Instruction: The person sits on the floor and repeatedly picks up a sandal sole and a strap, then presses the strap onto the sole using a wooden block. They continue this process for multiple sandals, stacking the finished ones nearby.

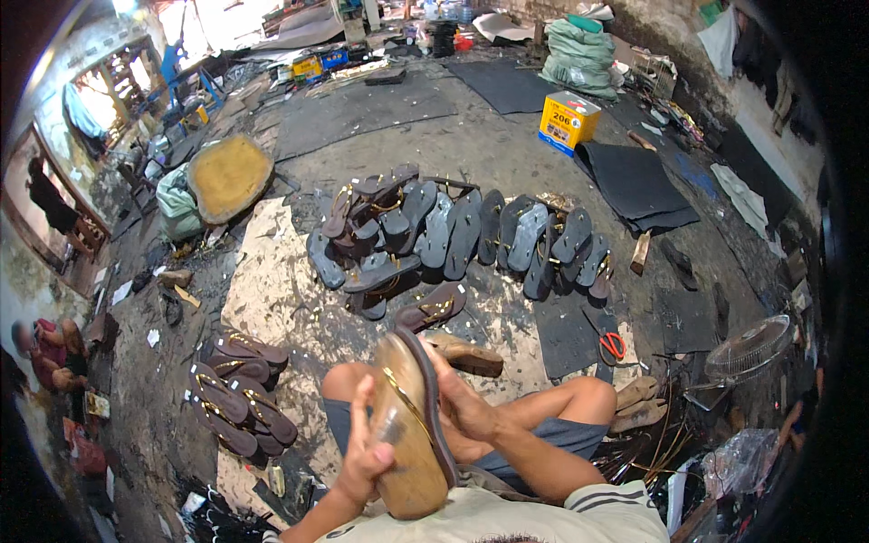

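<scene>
In front of my body a wooden shoe last (407,471) stands tilted, with a dark brown flip-flop sole (434,412) against its right side. A gold-trimmed strap (398,387) crosses the last. My left hand (367,448) is closed around the last's left edge, thumb on its face. On the right, my right hand (463,398) grips the sole near the toe half; some of its fingers are hidden behind. Just beyond my hands lie another wooden last (466,353) and a single brown flip-flop (431,308).
Many dark flip-flops (462,233) lie in a long heap ahead. Brown strapped flip-flops (237,398) are stacked at left. Orange-handled scissors (612,346), a fan (748,348), black sheets (634,185) and a yellow tin (568,122) are at right. A person (56,355) sits far left.
</scene>
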Demonstrator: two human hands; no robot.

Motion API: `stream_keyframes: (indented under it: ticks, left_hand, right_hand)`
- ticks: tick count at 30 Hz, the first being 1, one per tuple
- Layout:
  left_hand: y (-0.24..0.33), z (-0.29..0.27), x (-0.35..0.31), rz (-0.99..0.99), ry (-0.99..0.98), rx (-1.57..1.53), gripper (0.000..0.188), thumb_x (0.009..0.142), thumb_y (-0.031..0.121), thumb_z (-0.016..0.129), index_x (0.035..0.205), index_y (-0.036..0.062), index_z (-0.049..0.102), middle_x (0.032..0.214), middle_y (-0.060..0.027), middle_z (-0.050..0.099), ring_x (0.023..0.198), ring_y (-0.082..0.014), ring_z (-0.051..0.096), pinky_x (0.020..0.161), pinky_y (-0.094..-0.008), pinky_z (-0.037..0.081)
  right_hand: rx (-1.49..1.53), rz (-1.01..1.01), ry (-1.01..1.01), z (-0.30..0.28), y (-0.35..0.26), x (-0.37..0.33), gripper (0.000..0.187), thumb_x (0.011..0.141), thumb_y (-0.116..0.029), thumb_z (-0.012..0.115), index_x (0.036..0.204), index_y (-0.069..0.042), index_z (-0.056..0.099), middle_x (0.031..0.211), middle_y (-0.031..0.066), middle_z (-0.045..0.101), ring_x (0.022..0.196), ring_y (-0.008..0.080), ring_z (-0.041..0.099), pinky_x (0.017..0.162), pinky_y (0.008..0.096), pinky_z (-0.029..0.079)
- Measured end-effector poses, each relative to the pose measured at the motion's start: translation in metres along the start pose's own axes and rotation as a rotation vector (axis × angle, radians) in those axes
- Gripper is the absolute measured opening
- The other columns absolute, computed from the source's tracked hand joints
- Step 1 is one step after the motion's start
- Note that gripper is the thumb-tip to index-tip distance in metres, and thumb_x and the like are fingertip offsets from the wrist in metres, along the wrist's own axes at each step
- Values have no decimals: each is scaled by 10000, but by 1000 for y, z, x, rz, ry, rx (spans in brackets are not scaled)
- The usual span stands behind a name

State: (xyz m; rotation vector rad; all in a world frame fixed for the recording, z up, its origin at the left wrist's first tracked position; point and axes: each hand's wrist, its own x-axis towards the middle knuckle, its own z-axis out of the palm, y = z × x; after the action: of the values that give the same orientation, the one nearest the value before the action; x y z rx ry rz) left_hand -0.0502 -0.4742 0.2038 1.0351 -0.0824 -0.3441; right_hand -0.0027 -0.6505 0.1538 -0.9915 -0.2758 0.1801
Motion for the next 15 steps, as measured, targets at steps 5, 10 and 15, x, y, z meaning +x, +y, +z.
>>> stream_keyframes:
  ticks: [5, 10, 15]
  left_hand:
    - [11, 19, 50, 232, -31, -290, 1059, 765, 547, 646, 1562, 80, 128, 1490, -228, 370, 1268, -374, 521, 1036, -511, 486]
    - [-6, 24, 86, 157, -322, -806, 910, 851, 352, 638, 1552, 3, 173, 1577, -282, 211, 1422, -410, 335, 1166, -492, 341]
    - [-11, -12, 90, 34, -156, -175, 788, 933, 243, 542, 1562, 19, 124, 1473, -176, 421, 1328, -274, 471, 1118, -406, 380]
  right_hand:
    - [771, 520, -109, 25, 2, -63, 705, 1010, -493, 458, 1576, -169, 190, 1552, 137, 342, 1347, 348, 462, 1026, 513, 483]
    - [954, 426, -97, 39, -26, -38, 797, 912, -427, 570, 1534, -41, 255, 1495, 200, 409, 1306, 432, 492, 1001, 557, 500]
    - [14, 105, 176, 0, -24, -30, 812, 893, -220, 648, 1533, 9, 203, 1379, 189, 488, 1236, 286, 542, 1063, 442, 441]
